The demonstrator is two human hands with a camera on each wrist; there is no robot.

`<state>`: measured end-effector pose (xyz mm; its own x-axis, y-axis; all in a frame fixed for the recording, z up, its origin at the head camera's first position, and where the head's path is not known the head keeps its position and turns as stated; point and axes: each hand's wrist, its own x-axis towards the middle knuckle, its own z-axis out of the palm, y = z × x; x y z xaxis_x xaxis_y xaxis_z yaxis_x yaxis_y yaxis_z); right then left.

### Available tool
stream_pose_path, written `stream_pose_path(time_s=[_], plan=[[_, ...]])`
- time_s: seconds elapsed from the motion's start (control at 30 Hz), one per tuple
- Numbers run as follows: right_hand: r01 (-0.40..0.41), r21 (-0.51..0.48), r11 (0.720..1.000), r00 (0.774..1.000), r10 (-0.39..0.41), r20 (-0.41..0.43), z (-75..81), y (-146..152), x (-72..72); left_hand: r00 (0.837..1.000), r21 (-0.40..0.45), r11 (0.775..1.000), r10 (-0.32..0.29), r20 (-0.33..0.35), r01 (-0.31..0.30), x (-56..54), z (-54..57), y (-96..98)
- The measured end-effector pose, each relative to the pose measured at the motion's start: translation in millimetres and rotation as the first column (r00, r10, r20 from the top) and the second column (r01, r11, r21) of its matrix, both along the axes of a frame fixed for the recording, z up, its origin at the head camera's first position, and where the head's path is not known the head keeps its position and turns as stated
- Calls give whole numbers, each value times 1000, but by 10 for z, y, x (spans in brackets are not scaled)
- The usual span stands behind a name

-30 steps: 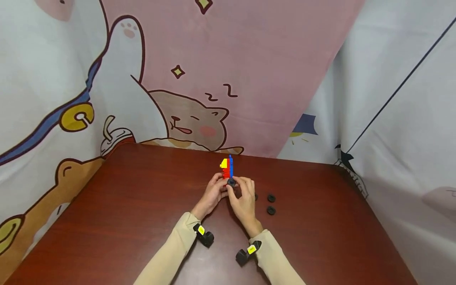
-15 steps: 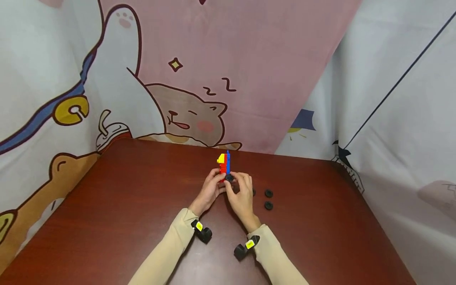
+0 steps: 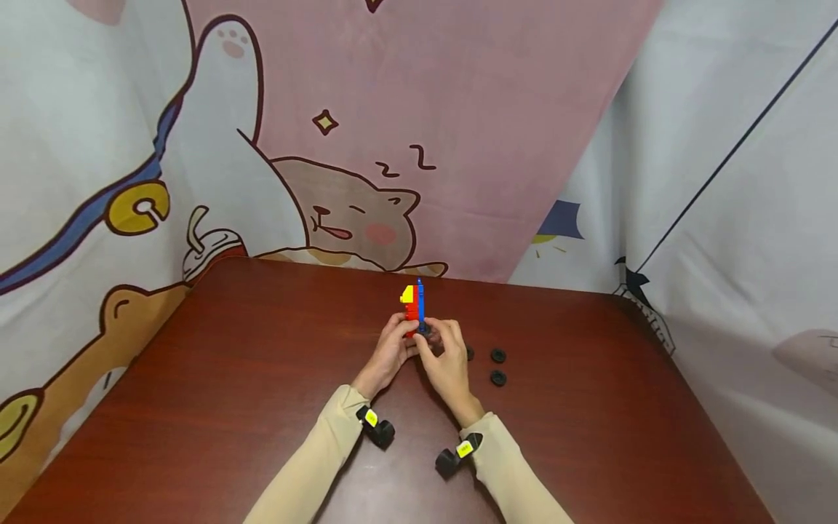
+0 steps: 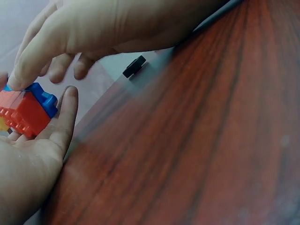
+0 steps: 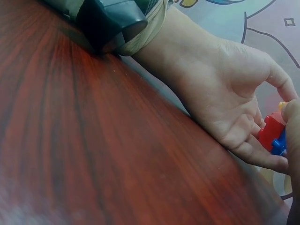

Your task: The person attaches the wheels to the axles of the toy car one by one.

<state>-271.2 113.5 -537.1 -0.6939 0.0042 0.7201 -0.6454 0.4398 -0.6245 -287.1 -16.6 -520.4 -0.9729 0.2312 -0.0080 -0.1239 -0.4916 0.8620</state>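
Observation:
My left hand (image 3: 388,356) grips a small toy brick build (image 3: 412,311), red with a yellow piece and a blue strip down its right side. The build stands upright in the head view, above the table. At its lower right, my right hand (image 3: 447,364) pinches a small black wheel (image 3: 425,330) against the blue strip. In the left wrist view, the thumb and fingers of the left hand (image 4: 35,159) surround the red bricks (image 4: 28,112), with the right hand (image 4: 84,28) reaching over from above. Both wrist views hide the pinched wheel.
Right of the hands, two black wheels (image 3: 498,367) lie on the brown table (image 3: 576,407). Another wheel (image 3: 470,353) is partly hidden behind the right hand. A printed cloth (image 3: 497,145) hangs behind the table's far edge. Each sleeve carries a wrist camera (image 3: 377,429).
The pinched wheel has turned: its round face showed a second ago and now little of it shows beside the blue strip. Both hands keep their hold, and the head view has shifted slightly.

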Motion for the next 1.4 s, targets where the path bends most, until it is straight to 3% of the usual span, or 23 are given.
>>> stream_pose_path(time_s=[0.17, 0.4, 0.6, 0.8, 1.0, 1.13, 1.4], plan=[[-56, -61, 997, 992, 62, 105, 27, -33, 17, 1000, 4, 1000, 19, 16, -19, -2, -10, -5], [-50, -108, 993, 978, 71, 199, 195, -64, 119, 1000, -27, 999, 20, 2, -20, -2, -15, -7], [-33, -127, 991, 948, 72, 310, 90, -18, 36, 1000, -36, 999, 14, -17, -14, 10, 9, 7], [-38, -154, 987, 946, 85, 312, 26, 21, -6, 1000, -60, 998, 12, -28, -14, 16, 4, 26], [33, -120, 992, 938, 11, 348, 32, 34, -2, 999, -56, 998, 24, -34, -25, 14, -5, 43], [9, -126, 992, 908, 45, 418, 35, 47, -8, 999, -39, 999, 12, -38, -13, 21, -5, 43], [-118, -109, 987, 821, 158, 549, 66, 99, -41, 997, -20, 999, -31, -64, 30, 26, 2, 22]])
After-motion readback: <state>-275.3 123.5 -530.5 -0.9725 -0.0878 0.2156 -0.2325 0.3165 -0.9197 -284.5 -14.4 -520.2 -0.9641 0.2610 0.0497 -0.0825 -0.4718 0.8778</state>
